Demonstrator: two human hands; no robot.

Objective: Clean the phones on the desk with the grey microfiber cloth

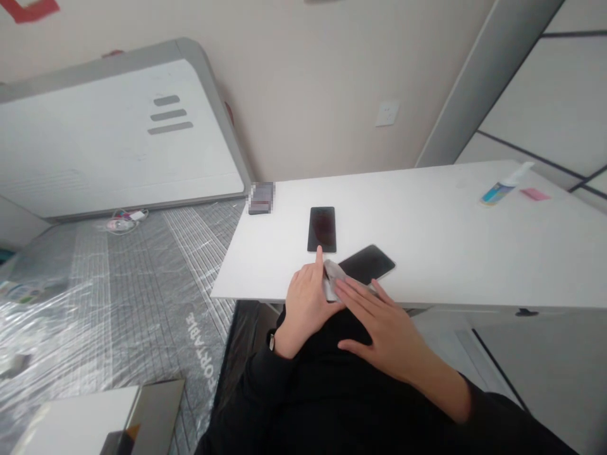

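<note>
A crumpled light grey cloth [334, 270] lies at the near edge of the white table, between my two hands. My right hand [382, 322] rests its outstretched fingertips on the cloth, thumb spread away. Close against the cloth's other side is my left hand [307, 296], index finger pointing forward and thumb apart; its other fingers are partly hidden. A dark-screened phone [368, 264] lies slanted beside the cloth, its near side partly covered by my right fingers. Another black phone [322, 229] lies just beyond my left index fingertip.
The white table [441, 253] stands against a wall. A spray bottle [503, 186] lies toward the right beside a pink piece [535, 194]. At the back left corner is a blurred dark box [261, 199]. A whiteboard [109, 139] leans at left above plastic-covered flooring [142, 303].
</note>
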